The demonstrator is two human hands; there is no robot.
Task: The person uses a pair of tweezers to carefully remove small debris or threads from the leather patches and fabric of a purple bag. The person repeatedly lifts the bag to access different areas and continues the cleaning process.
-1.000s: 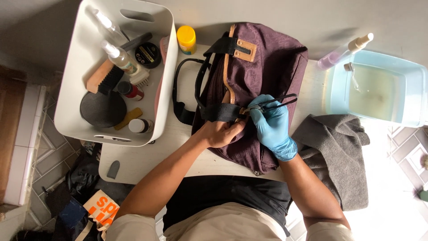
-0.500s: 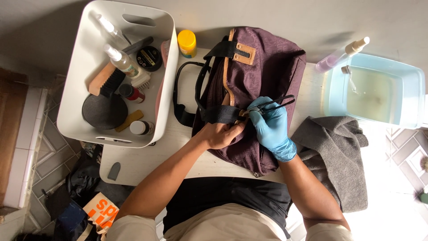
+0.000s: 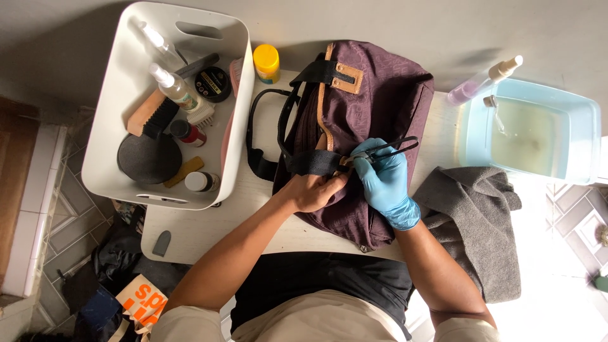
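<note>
Bare left hand (image 3: pixel 315 191) presses down on the purple bag (image 3: pixel 367 120), fingers curled by the black strap (image 3: pixel 313 163), seemingly to keep the fabric steady. Gloved right hand (image 3: pixel 384 180) pinches a thin dark brush (image 3: pixel 389 149) right next to it, tip aimed at the tan trim near the strap. The bag lies flat mid-worktop (image 3: pixel 209 228). Grey towel (image 3: pixel 472 215) is just right of it, within reach. Further off, a white caddy (image 3: pixel 117 82) of bottles and brushes on the left, a yellow-capped jar (image 3: pixel 266 63) beside it, and a tub (image 3: pixel 529 136) of cloudy water plus a spray bottle (image 3: pixel 484 81) at far right
</note>
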